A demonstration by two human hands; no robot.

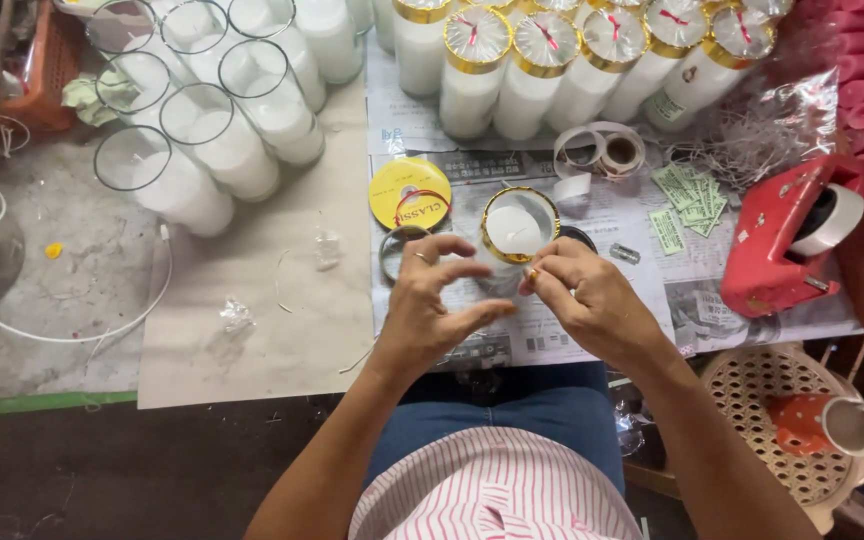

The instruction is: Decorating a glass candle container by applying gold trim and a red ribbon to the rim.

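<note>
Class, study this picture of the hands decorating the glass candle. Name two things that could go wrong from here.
1. The gold-rimmed glass candle sits between the left hand and right hand near the table edge; a slip might tip it toward the lap.
2. The bare clear glass candles stand tightly packed nearby; a stray elbow could knock them together.
</note>
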